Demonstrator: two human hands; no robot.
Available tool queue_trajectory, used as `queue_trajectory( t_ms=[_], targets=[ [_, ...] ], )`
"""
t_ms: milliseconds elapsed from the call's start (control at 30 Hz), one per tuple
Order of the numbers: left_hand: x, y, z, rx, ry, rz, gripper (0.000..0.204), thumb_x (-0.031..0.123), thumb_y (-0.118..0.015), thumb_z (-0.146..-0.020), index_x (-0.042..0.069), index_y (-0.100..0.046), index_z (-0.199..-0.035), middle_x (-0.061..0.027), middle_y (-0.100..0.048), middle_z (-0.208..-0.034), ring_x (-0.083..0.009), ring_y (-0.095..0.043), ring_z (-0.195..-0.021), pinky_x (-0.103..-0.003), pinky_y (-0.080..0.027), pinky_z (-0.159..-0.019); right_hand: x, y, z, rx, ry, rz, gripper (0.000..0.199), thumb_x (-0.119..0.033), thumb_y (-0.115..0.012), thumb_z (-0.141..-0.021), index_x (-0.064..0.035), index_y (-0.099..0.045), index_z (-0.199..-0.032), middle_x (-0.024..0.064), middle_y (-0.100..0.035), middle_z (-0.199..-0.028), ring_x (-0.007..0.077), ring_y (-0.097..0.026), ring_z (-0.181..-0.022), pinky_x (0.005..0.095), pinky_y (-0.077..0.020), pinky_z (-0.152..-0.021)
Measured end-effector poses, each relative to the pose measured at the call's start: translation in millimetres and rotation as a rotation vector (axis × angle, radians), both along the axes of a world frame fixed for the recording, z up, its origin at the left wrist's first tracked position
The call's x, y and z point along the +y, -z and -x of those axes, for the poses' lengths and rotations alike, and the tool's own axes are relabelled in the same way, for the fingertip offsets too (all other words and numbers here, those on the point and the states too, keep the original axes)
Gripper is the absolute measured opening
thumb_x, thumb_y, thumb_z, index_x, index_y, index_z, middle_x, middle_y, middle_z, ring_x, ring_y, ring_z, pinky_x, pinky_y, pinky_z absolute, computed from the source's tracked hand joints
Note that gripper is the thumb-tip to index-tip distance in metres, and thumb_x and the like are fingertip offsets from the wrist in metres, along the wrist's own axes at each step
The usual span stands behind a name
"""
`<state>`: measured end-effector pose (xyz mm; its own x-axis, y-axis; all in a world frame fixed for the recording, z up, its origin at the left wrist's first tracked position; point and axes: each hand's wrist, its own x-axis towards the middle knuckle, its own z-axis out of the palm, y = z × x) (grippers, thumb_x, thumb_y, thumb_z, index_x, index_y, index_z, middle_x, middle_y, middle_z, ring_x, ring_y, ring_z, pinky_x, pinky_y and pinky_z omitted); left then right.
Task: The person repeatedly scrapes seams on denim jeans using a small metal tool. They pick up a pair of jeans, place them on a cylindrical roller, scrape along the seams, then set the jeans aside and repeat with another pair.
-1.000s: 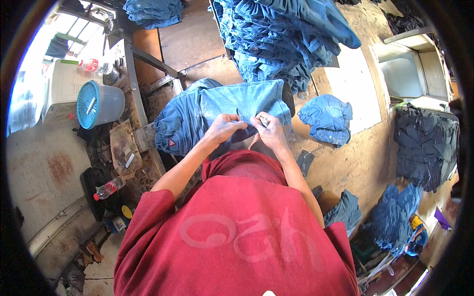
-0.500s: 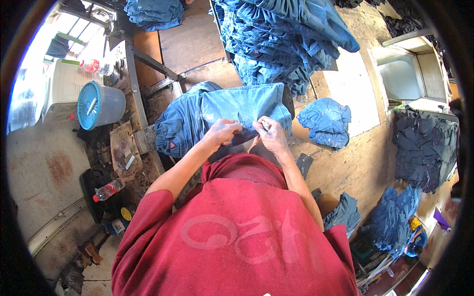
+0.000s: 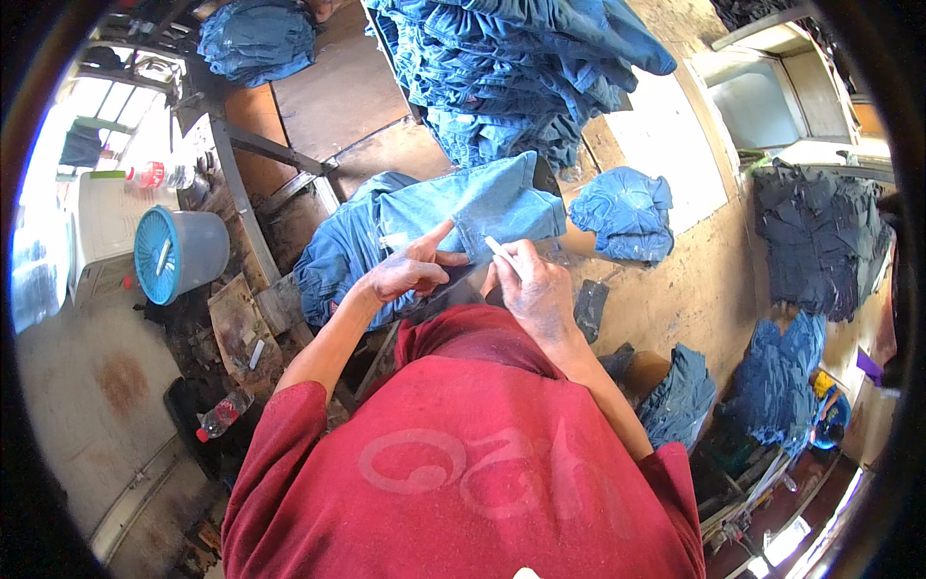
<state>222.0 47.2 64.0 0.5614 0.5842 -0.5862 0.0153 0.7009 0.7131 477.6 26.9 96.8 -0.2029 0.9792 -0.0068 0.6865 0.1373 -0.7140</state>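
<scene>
Right hand (image 3: 535, 289) grip closed on thin white chalk stick (image 3: 498, 248), tip aimed up-left at folded light-blue denim jeans (image 3: 453, 217) on wooden bench (image 3: 666, 289); left hand (image 3: 410, 270) loose, forefinger out, resting on denim just left of chalk; jeans' long axis runs left-right, ahead of both hands

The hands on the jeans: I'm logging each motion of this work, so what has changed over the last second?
The left hand has lifted its index finger, which now points up over the light blue jeans; earlier it lay flatter on the cloth. The right hand has kept hold of the small white stick, shifting only slightly. The jeans, the big denim pile and the blue bucket stayed put.
</scene>
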Motion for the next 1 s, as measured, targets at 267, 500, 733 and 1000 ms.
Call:
queue_trajectory(
  t_ms=[267, 500, 733, 1000],
  targets=[
    [-5.9, 26.5, 11.1, -0.265, -0.045, 0.127, 0.119, -0.003, -0.062, -0.081, 0.019, 0.009, -0.174, -0.0173, -0.066, -0.144, -0.0086, -0.049, -0.055, -0.025, -0.04, -0.048, -17.3, -4.9, 40.9, -0.293, -0.141, -0.249, 0.02, -0.016, -0.076, -0.094, -0.0103, -0.072, -0.113, 0.0081, -0.072, -0.066, 0.0259, -0.074, -0.061, 0.0394, -0.0587, -0.058],
    [-5.0, 31.9, 13.1, -0.367, -0.036, 0.153, 0.12, -0.002, -0.063, -0.082, 0.02, 0.013, -0.173, -0.0153, -0.068, -0.124, -0.0098, -0.044, -0.053, -0.026, -0.036, -0.046, -20.6, -7.4, 59.1, -0.25, -0.136, -0.347, 0.017, -0.015, -0.076, -0.093, -0.0134, -0.073, -0.11, 0.0066, -0.072, -0.065, 0.0242, -0.073, -0.057, 0.0375, -0.0577, -0.058],
    [-4.2, 36.6, 15.9, -0.397, -0.011, 0.154, 0.121, -0.001, -0.064, -0.081, 0.02, 0.012, -0.173, -0.0144, -0.067, -0.132, -0.0087, -0.043, -0.053, -0.026, -0.036, -0.046, -23.0, -9.4, 67.9, -0.294, -0.065, -0.339, 0.021, -0.024, -0.074, -0.096, -0.0182, -0.074, -0.117, 0.0057, -0.069, -0.059, 0.0259, -0.071, -0.053, 0.0398, -0.0577, -0.054],
    [-5.1, 37.6, 16.6, -0.449, -0.022, 0.151, 0.12, 0.001, -0.063, -0.081, 0.02, 0.012, -0.173, -0.0168, -0.067, -0.136, -0.0075, -0.041, -0.053, -0.026, -0.037, -0.045, -21.4, -4.6, 71.4, -0.331, 0.045, -0.346, 0.02, -0.015, -0.074, -0.095, -0.0115, -0.073, -0.115, 0.0094, -0.072, -0.065, 0.026, -0.073, -0.057, 0.0392, -0.0585, -0.056]
  ],
)
